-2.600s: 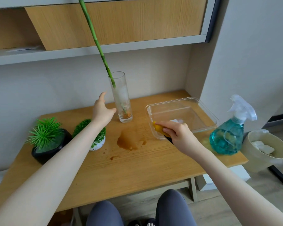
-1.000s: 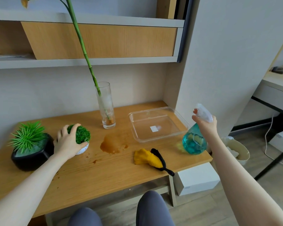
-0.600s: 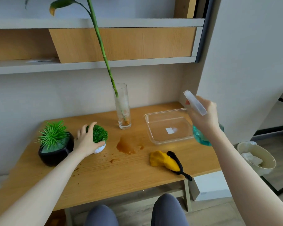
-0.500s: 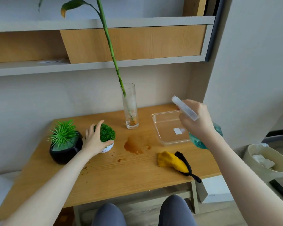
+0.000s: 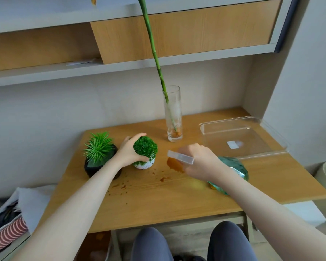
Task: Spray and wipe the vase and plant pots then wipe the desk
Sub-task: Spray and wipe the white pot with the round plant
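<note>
Grip: my left hand (image 5: 129,153) holds the small white pot (image 5: 144,163) from its left side, steadying it on the desk (image 5: 177,204); my right hand (image 5: 199,163) grasps the spray bottle (image 5: 231,172), nozzle aimed at that pot.
Reason: I judge the pot is light enough to slide under spray.
Vase (image 5: 173,117): upright behind, apart from both hands.
Black pot (image 5: 94,166): just left of my wrist.
Room: brown spill (image 5: 174,164) below the nozzle; clear tray (image 5: 241,140) crowds the right edge.
</note>
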